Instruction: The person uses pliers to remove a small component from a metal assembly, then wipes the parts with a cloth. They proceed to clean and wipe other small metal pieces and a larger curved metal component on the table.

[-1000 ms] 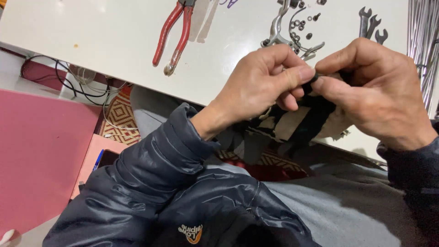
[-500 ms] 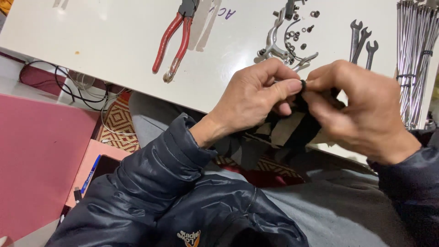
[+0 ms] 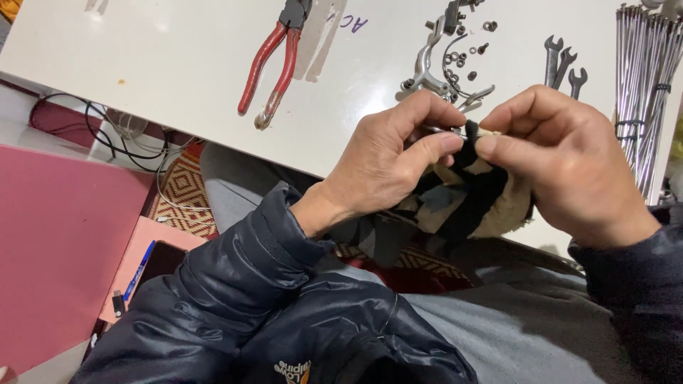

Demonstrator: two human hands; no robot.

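My left hand [image 3: 388,160] and my right hand [image 3: 565,160] meet at the fingertips just in front of a white table [image 3: 178,64]. Together they pinch a black and beige cloth [image 3: 462,203] that hangs down between them over my lap. A thin metal piece [image 3: 445,130] shows between my left thumb and forefinger; what it is I cannot tell. Both arms wear dark padded jacket sleeves.
On the table lie red-handled pliers [image 3: 274,60], a metal bracket with small nuts and washers [image 3: 452,60], three small wrenches [image 3: 562,67] and a bundle of thin metal rods [image 3: 644,92]. Cables [image 3: 135,146], a patterned mat and a pink surface [image 3: 57,242] lie below at left.
Both hands have dropped slightly away from the table's parts and shifted left in view. The pinch on the cloth has tightened, fingertips now closer together.
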